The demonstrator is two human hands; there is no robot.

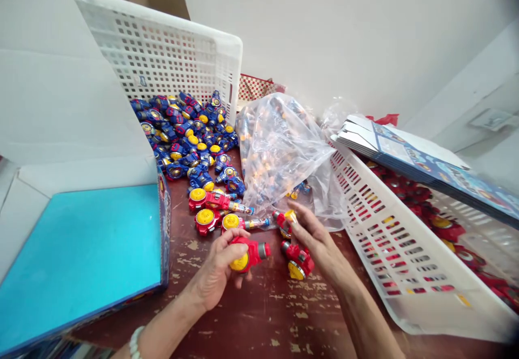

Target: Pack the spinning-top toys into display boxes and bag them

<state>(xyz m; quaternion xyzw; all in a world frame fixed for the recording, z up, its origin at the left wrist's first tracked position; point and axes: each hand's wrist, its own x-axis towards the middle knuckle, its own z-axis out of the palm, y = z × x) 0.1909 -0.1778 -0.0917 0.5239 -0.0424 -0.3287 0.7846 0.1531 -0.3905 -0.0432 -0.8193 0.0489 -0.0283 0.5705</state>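
Left hand [221,267]: fingers curled beneath and thumb pressed on top, closed on one red toy [252,252] with a yellow disc and a grey-and-red nozzle pointing right, held above the dark red, paint-worn table [259,321]. Right hand [312,234]: fingers extended and thumb slightly bent, at a small yellow piece [290,216]; whether it is gripped or only touched cannot be told. Below that hand, one further red toy [298,260], lying on the table, yellow disc toward the viewer. Beyond the left hand, a cluster of red toys with yellow discs [206,217], two with clear tubes attached. Behind these, a heap of blue toys [190,132] spilling from a tipped white basket [174,45]. Centre, a clear plastic bag [284,148] of small orange-and-blue items. Right, a white crate [377,240] of red toys, flattened printed boxes [430,159] across it. Left, an open box [93,256], blue inside.
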